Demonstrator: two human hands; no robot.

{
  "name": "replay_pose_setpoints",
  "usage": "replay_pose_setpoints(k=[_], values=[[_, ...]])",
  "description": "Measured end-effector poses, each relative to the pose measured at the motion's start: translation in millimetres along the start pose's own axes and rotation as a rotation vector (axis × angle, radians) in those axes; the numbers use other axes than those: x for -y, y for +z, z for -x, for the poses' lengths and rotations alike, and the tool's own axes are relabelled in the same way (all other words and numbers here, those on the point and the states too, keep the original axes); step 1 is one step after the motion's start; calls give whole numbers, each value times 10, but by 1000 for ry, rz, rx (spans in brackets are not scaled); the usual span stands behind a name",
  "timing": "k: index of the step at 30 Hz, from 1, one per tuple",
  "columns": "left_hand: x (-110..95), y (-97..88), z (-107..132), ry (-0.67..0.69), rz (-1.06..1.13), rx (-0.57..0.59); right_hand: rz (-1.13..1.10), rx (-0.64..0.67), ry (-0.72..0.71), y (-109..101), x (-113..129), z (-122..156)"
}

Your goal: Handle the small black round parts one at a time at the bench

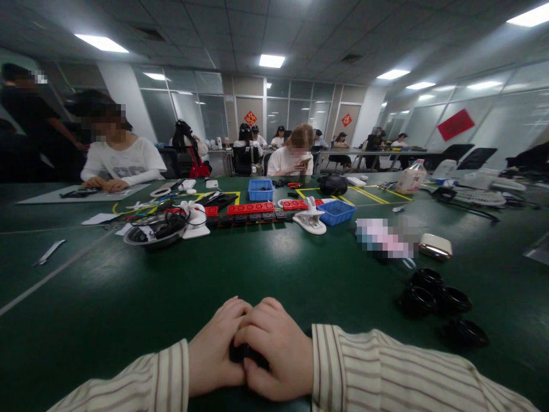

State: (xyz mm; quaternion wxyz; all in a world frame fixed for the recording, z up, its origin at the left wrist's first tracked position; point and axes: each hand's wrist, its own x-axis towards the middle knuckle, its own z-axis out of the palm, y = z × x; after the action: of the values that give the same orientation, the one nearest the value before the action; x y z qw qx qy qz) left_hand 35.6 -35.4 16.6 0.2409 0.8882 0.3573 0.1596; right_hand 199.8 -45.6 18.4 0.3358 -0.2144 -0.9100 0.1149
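Note:
My left hand [217, 349] and my right hand [277, 349] rest together on the green table [128, 309] near its front edge. Both are closed, fingers curled inward and touching each other. Between them shows a small black object [246, 353], mostly hidden by the fingers; I cannot make out what it is. Both wrists wear striped sleeves. Several black rings [437, 300] lie on the table to the right of my right hand, apart from it.
Mid-table lie a row of red power strips [251, 209], two blue bins [337, 212], a white clamp [311, 220], a bowl of cables [156, 232] and a small white case [435, 246]. Other people sit across the table and farther back.

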Motion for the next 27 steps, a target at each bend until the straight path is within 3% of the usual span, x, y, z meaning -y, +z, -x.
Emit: replay_pose_setpoints(k=[4,8,14,22,27], values=[[37,4,-10,18,4,42,-51,-24,-120,2,12,-13],[58,7,11,15,0,25,-101,-55,-138,-8,-9,-26],[33,-2,20,25,32,3,-73,-80,-27,1,-70,-15],[59,55,54,-20,-19,-74,39,3,135,-13,-15,1],[23,13,24,2,32,-45,30,11,92,-16,5,7]])
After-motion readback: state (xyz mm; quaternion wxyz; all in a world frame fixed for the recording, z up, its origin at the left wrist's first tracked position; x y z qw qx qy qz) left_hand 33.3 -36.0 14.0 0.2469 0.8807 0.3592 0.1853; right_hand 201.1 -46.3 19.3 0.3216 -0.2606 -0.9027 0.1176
